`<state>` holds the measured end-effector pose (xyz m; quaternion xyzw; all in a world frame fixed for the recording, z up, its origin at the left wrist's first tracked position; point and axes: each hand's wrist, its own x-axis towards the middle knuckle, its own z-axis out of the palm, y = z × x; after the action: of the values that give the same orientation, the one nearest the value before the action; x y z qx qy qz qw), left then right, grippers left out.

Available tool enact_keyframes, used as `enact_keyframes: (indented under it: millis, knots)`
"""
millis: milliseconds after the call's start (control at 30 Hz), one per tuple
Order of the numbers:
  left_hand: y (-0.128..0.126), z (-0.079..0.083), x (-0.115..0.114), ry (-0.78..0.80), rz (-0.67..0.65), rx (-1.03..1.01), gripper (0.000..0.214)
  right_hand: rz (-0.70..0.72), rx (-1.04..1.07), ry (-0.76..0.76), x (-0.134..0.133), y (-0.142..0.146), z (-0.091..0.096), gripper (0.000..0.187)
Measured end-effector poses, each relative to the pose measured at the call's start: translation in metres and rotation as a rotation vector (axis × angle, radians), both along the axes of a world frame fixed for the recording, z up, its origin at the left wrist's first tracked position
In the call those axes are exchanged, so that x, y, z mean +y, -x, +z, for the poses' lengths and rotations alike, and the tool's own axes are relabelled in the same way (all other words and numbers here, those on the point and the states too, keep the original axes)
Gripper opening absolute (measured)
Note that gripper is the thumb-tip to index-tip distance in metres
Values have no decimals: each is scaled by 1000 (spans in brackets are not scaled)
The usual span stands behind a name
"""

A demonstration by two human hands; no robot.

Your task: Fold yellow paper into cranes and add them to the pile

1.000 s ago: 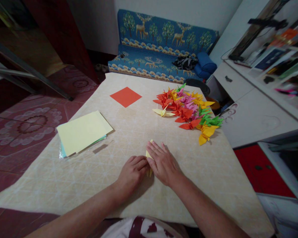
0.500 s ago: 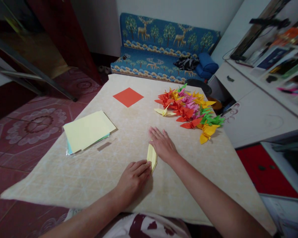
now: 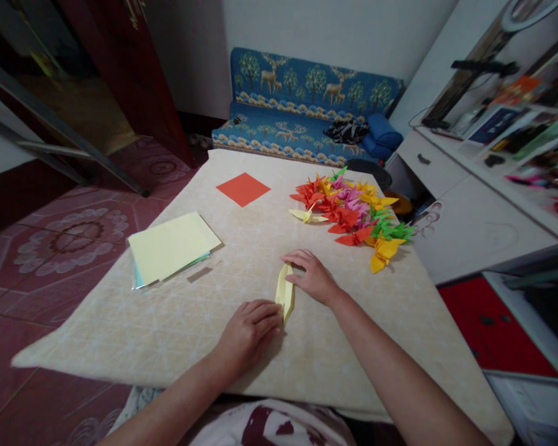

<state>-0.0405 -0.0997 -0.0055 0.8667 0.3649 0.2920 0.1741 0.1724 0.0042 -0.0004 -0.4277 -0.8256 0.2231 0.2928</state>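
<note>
A narrow strip of folded pale-yellow origami paper (image 3: 285, 293) lies lengthwise on the cloth-covered table (image 3: 204, 347) in front of me. My left hand (image 3: 253, 325) is closed at its near end, fingertips resting on the paper and the thumb mostly hidden. At the far end, my right hand (image 3: 314, 277) has its fingers bent around the tip, with the thumb on the paper's right side. Beyond the hands stands a pale-yellow paper crane (image 3: 307, 215), beside a cluster of red, pink, green and orange paper cranes (image 3: 348, 207).
A red paper square (image 3: 243, 189) lies toward the far edge. On the left sits a stack of pale-yellow sheets (image 3: 174, 246) over a clear packet, with a small brownish strip (image 3: 199, 274) near it. Behind the table is a blue patterned sofa (image 3: 297, 118); a white cabinet (image 3: 474, 210) stands right.
My right hand has gone from lying flat with fingers stretched to bent fingers and thumb at the paper's far end. My left hand stays at the near end. The view has shifted slightly.
</note>
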Motion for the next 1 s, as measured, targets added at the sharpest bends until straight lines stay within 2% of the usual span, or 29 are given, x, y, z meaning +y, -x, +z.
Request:
enact_keyframes:
  millis: [100, 267, 333, 433, 533, 667, 733, 800, 900, 1000]
  knots:
    - [1, 1, 0, 50, 0, -41, 21, 23, -96, 51, -1, -5, 8, 47]
    - [5, 4, 4, 179, 116, -207, 21, 7, -206, 204, -9, -19, 19, 12]
    - [9, 3, 7, 255, 212, -308, 23, -46, -138, 253, -16, -24, 20, 6]
    - [14, -4, 14, 354, 370, -490, 28, -215, 71, 317, -26, -25, 16, 4]
    - [11, -10, 28, 471, 458, -706, 44, -323, 182, 292, -32, -16, 9, 9]
    - [-10, -5, 54, 693, 422, -956, 69, -446, 411, 225, -37, 5, -2, 12]
    - [-23, 1, 66, 754, 397, -1017, 72, -474, 490, 199, -40, 14, -7, 11]
    - [-34, 5, 74, 841, 341, -1022, 58, -480, 527, 188, -43, 20, -9, 12]
    - [-42, 6, 79, 876, 288, -995, 34, -484, 594, 218, -46, 23, -12, 14]
    - [-42, 3, 80, 895, 267, -987, 32, -473, 698, 298, -45, 25, -14, 16]
